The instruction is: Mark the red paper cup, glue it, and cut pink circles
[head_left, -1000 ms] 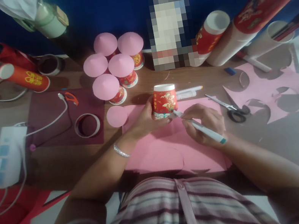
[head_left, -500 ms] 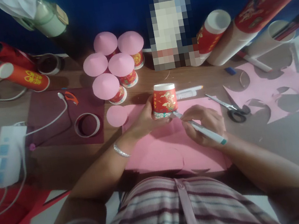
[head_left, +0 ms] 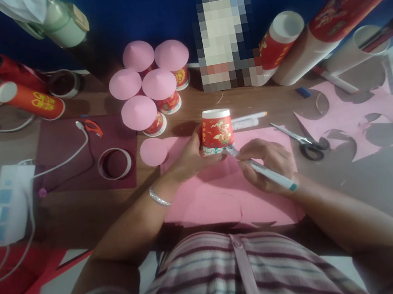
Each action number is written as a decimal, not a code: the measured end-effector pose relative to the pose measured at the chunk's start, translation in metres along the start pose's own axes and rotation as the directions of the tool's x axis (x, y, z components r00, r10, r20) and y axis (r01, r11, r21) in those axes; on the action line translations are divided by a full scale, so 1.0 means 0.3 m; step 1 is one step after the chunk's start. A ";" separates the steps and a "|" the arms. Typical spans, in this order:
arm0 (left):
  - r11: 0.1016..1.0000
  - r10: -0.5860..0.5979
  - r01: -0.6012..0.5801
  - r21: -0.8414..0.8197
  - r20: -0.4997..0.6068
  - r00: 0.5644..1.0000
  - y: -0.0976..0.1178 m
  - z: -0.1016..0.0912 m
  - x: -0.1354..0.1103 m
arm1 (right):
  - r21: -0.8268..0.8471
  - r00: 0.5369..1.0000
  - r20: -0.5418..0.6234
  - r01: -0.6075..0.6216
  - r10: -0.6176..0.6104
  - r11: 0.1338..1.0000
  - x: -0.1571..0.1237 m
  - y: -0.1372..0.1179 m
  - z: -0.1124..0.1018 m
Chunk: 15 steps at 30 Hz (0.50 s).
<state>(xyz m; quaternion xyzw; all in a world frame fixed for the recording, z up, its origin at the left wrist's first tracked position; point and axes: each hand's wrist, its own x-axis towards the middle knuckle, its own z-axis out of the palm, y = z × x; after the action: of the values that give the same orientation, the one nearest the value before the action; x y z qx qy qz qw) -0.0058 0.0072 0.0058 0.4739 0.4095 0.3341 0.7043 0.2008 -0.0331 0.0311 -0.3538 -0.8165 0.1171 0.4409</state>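
My left hand (head_left: 193,157) is closed around the lower left of a red paper cup (head_left: 216,131) with a gold dragon print. The cup has a white edge at its top, and green curly lines run along the white band at its bottom. In my right hand (head_left: 267,162) is a white marker pen (head_left: 272,176) with a green end, gripped like a pencil. Its tip meets or nearly touches the lower right of the band; exact contact is hard to see. Beneath both hands lie pink paper sheets (head_left: 206,201).
Several red cups topped with pink paper cones (head_left: 133,113) stand back left, near a pink paper disc (head_left: 154,152). Pens (head_left: 245,123) lie behind the held cup. To the right are scissors (head_left: 304,140) and cut pink paper (head_left: 343,113). A paper ring (head_left: 128,161) sits left.
The marker tip and my right hand have shifted very slightly left along the cup's bottom band. My left hand and the cup stay almost still.
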 end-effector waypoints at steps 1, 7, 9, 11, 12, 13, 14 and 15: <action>1.000 0.004 -0.004 0.001 0.001 1.000 -0.002 -0.001 0.000 | 0.001 1.000 0.000 0.001 -0.001 1.000 0.000 0.000 0.000; 0.999 0.034 -0.035 0.008 0.022 0.999 -0.014 -0.008 0.001 | 0.004 1.000 0.009 -0.012 0.012 1.000 0.002 0.001 -0.002; 0.999 0.042 -0.042 -0.004 0.022 0.999 -0.014 -0.007 0.002 | 0.003 1.000 0.021 -0.018 0.018 1.000 0.003 -0.001 -0.003; 0.999 0.044 -0.044 -0.009 0.015 0.999 -0.012 -0.005 0.003 | 0.005 0.999 0.029 -0.021 0.020 1.000 0.003 -0.004 -0.004; 0.999 0.042 -0.042 -0.009 0.011 0.999 -0.010 -0.004 0.004 | 0.009 0.999 0.030 -0.023 0.023 1.000 0.003 -0.005 -0.005; 0.999 0.042 -0.042 -0.007 0.006 0.999 -0.009 -0.003 0.004 | 0.014 0.999 0.030 -0.031 0.031 0.999 0.003 -0.007 -0.006; 0.999 0.044 -0.044 -0.004 0.005 0.999 -0.007 -0.002 0.004 | 0.020 0.999 0.030 -0.044 0.043 0.999 0.002 -0.008 -0.008; 0.999 0.044 -0.044 0.001 0.003 0.999 -0.006 -0.001 0.004 | 0.029 0.998 0.033 -0.061 0.060 0.998 0.002 -0.010 -0.010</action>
<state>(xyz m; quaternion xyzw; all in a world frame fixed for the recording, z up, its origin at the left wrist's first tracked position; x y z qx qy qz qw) -0.0054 0.0079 0.0038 0.4835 0.3983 0.3488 0.6971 0.2017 -0.0351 0.0347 -0.3699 -0.8104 0.1484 0.4295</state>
